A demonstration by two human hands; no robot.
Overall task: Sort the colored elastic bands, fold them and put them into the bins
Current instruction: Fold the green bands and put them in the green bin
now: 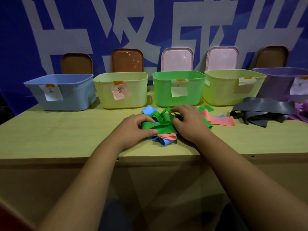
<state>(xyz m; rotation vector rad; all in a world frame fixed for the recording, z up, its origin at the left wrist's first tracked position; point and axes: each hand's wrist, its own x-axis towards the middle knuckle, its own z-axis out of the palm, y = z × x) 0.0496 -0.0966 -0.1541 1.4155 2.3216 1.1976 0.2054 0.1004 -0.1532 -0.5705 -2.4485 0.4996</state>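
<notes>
A tangled heap of elastic bands lies on the table in front of the green bin [179,88]. Green bands [164,123] are on top, with pink bands [221,120] and blue bands [149,110] under and around them. My left hand [133,128] pinches the left end of a green band between thumb and fingers. My right hand [190,121] lies over the heap's right side, its curled fingers gripping a green band. A pile of black bands [261,111] sits at the right, with purple bands [300,114] beyond it.
Five labelled bins stand in a row at the back: blue bin [61,92], yellow bin [121,90], the green one, another yellow bin [233,87] and purple bin [283,80]. Lids [127,60] lean against the blue banner behind. The table's front edge [66,158] runs below my wrists.
</notes>
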